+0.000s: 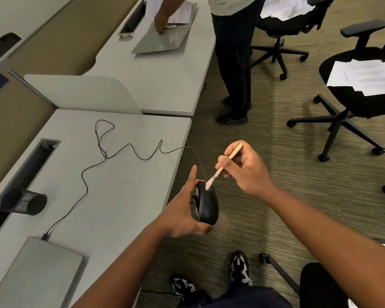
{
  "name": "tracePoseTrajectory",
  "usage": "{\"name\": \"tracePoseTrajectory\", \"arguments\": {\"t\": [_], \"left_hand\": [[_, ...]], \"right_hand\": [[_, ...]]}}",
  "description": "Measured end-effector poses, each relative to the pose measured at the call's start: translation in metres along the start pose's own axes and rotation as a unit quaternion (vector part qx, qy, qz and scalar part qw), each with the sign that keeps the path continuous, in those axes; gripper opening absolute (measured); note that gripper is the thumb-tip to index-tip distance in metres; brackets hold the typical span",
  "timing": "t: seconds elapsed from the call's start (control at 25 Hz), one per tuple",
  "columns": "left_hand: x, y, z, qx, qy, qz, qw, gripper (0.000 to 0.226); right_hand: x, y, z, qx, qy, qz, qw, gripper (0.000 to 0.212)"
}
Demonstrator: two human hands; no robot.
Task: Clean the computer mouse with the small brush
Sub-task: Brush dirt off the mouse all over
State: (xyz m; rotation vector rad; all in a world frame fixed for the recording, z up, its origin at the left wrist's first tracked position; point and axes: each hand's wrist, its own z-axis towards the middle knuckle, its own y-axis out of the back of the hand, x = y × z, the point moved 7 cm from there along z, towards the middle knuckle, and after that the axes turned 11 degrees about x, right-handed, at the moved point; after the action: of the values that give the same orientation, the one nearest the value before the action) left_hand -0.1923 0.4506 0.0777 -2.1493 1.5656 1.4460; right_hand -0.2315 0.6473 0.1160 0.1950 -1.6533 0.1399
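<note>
- Mouse (206,204) held off the edge of the table (129,196), over the carpet, cradled in the left hand (182,216) with thumb under its rear and fingers along its far side; that grip is clenched on the mouse, index finger pointing up past the front
- Brush (222,166) pinched in the right hand (245,167) like a pencil, wooden handle angled up and away, pale bristles touching the front end of the mouse, near where the cable (125,152) leaves it
- To do this step well, I judge: use short, light strokes directed away from the body, so loosened dust falls to the floor rather than back onto the shell
- Work the bristle tips into the seam between the buttons and around the wheel; whether dirt sits there is too small to tell
- Turn the mouse with the left hand instead of bending the right wrist further, and keep a firm hold, since the brush pushes toward the open side of that grip
- Mind the cable: it trails across the table to the closed laptop (40,270), so a tug could pull at the plug
</note>
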Motion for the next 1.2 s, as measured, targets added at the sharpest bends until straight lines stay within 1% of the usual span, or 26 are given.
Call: {"name": "tracePoseTrajectory", "arguments": {"t": [0.04,0.08,0.16,0.24,0.32,0.52,0.64,0.68,0.72,0.76,0.8,0.84,0.88,0.92,1.0,1.04,1.12,1.16,1.2], "left_hand": [[0.0,0.0,0.0,0.001,-0.001,0.001,1.0,0.151],[0.0,0.0,0.001,0.003,-0.003,0.002,1.0,0.151],[-0.001,-0.001,0.0,0.005,-0.006,0.003,1.0,0.151],[0.001,-0.002,0.0,0.007,-0.008,-0.001,1.0,0.15],[0.004,-0.002,-0.001,0.008,-0.008,-0.004,1.0,0.149],[0.006,-0.001,0.0,0.007,-0.007,-0.009,1.0,0.149],[0.007,-0.001,0.001,0.005,-0.006,-0.012,1.0,0.15],[0.008,-0.001,0.001,0.003,-0.006,-0.012,1.0,0.15],[0.009,-0.001,0.001,0.003,-0.006,-0.013,1.0,0.15],[0.01,-0.001,0.001,0.003,-0.006,-0.015,1.0,0.15],[0.011,0.0,0.001,0.002,-0.004,-0.016,1.0,0.15],[0.011,0.001,0.001,-0.002,-0.005,-0.017,1.0,0.15],[0.011,0.001,0.001,-0.007,-0.007,-0.018,1.0,0.15],[0.011,0.002,0.001,-0.012,-0.01,-0.022,1.0,0.149],[0.011,0.003,0.0,-0.024,-0.013,-0.03,0.999,0.147],[0.011,0.004,-0.001,-0.031,-0.013,-0.03,0.999,0.146],[0.011,0.006,-0.002,-0.039,-0.015,-0.026,0.999,0.145],[0.012,0.007,-0.001,-0.039,-0.017,-0.025,0.999,0.145],[0.012,0.008,-0.001,-0.039,-0.018,-0.024,0.999,0.144]], "right_hand": [[-0.002,-0.003,0.002,0.032,-0.035,0.012,0.999,0.013],[-0.003,-0.005,0.003,0.059,-0.051,-0.007,0.997,0.012],[-0.002,-0.008,0.003,0.087,-0.047,-0.045,0.994,0.013],[-0.002,-0.008,0.002,0.083,-0.027,-0.068,0.994,0.014],[-0.002,-0.009,0.001,0.069,-0.001,-0.119,0.991,0.015],[0.005,-0.018,-0.005,0.041,0.09,-0.195,0.976,0.012],[-0.003,-0.015,-0.005,0.031,0.079,-0.243,0.966,0.01],[-0.006,-0.013,-0.004,0.022,0.072,-0.237,0.969,0.01],[-0.009,-0.009,-0.003,0.005,0.062,-0.204,0.977,0.01],[-0.013,-0.004,-0.001,-0.016,0.039,-0.141,0.989,0.01],[-0.017,0.0,0.001,-0.035,0.008,-0.048,0.998,0.01],[-0.023,0.0,0.002,-0.046,-0.029,0.05,0.997,0.01],[-0.027,-0.001,0.002,-0.049,-0.065,0.13,0.988,0.01],[-0.031,-0.001,0.002,-0.05,-0.096,0.173,0.979,0.009],[-0.037,0.003,0.001,-0.054,-0.135,0.195,0.97,0.01],[-0.041,0.007,0.001,-0.057,-0.15,0.187,0.969,0.01],[-0.046,0.015,-0.001,-0.056,-0.173,0.132,0.974,0.012],[-0.046,0.018,-0.002,-0.06,-0.177,0.112,0.976,0.012],[-0.045,0.021,-0.002,-0.07,-0.165,0.114,0.977,0.013]]}}
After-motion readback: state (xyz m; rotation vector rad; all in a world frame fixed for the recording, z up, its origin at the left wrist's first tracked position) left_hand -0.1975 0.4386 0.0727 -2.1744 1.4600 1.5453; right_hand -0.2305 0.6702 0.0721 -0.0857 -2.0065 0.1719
